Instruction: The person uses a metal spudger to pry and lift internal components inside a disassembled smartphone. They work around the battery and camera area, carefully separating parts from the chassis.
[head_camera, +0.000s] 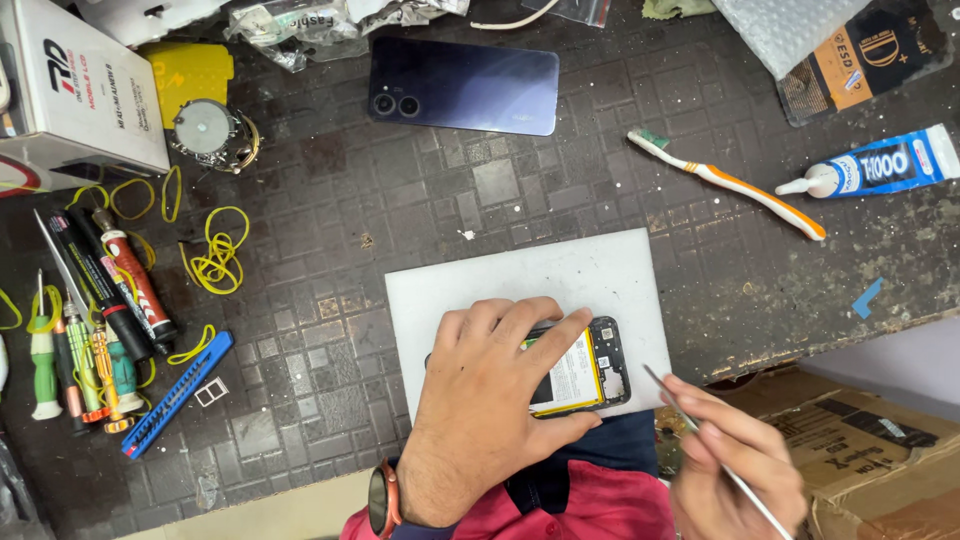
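1. A dark blue phone back cover (463, 85) lies at the top.
2. An orange-and-white toothbrush (727, 182) sits beside a blue-and-white glue tube (880, 168).
3. Yellow rubber bands (218, 252) lie near screwdrivers (75, 365).
4. A white box (75, 85) stands top left.

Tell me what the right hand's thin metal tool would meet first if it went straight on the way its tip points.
The right hand holds a thin metal tool whose tip points up-left. Its first contact would likely be the lower right corner of the opened black phone on the grey rectangular mat, though depth is unclear.

Bare hands; dark round wristwatch (381, 500) with orange-red band on left wrist; pink-red top (590, 510).
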